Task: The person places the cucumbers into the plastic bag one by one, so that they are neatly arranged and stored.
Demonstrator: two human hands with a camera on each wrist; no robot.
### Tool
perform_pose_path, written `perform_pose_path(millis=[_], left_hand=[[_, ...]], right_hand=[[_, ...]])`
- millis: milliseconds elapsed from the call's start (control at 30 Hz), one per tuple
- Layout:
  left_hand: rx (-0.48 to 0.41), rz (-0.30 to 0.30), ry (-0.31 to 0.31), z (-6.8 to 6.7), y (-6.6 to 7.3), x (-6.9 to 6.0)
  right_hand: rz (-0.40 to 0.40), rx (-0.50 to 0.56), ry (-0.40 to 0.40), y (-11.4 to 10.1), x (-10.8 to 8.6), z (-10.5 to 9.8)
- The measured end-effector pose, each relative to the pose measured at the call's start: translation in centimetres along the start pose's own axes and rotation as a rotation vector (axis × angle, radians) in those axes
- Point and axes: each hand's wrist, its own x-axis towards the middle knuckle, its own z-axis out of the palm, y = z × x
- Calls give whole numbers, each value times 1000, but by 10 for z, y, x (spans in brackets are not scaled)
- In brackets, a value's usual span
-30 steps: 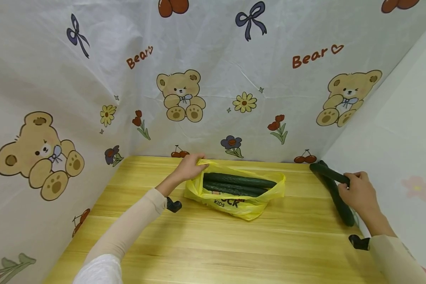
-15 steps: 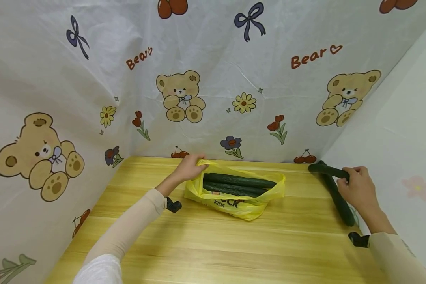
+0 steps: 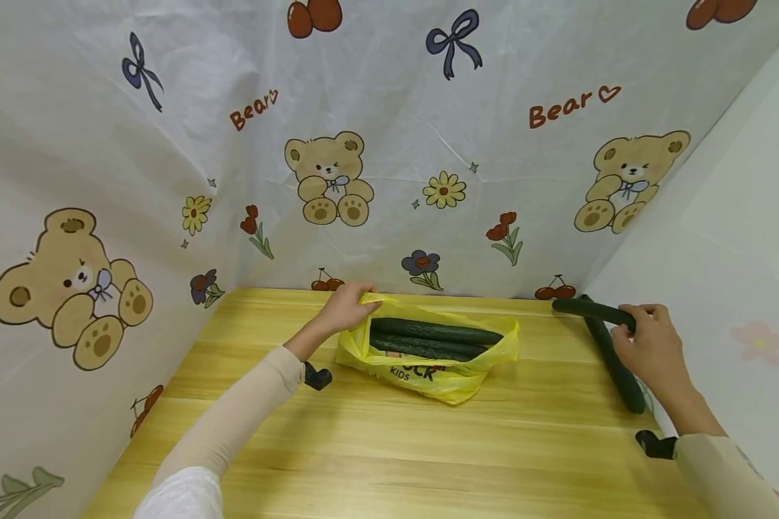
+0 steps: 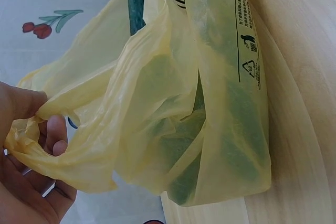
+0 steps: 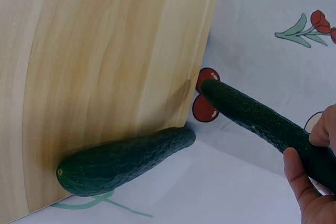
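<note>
My left hand (image 3: pixel 348 308) pinches the left handle end of a yellow plastic bag (image 3: pixel 451 389), its film bunched between thumb and fingers in the left wrist view. Two cucumbers (image 3: pixel 435 331) lie side by side in the bag's open mouth, partly covered by its front wall. Over at the right, my right hand (image 3: pixel 652 347) grips one end of another cucumber (image 5: pixel 252 114), which is raised and points left. Beneath it a further cucumber (image 5: pixel 123 163) lies along the table's right edge.
The wooden table (image 3: pixel 389 447) meets a bear-printed cloth (image 3: pixel 389 252) at the back. A pale sheet (image 3: pixel 720 288) hangs close by my right hand. Black straps (image 3: pixel 317 376) sit at both wrists.
The cucumber in my right hand has shifted slightly left and turned nearer to level. My left hand keeps its hold on the bag, and the view has tilted a little.
</note>
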Motion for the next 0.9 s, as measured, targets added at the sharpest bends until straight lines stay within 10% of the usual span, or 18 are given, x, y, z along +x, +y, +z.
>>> perform_pose_path(millis=[900], left_hand=[[3,15,8,4,3,2]], right_hand=[[-248,110,113,-58,-3,-11]])
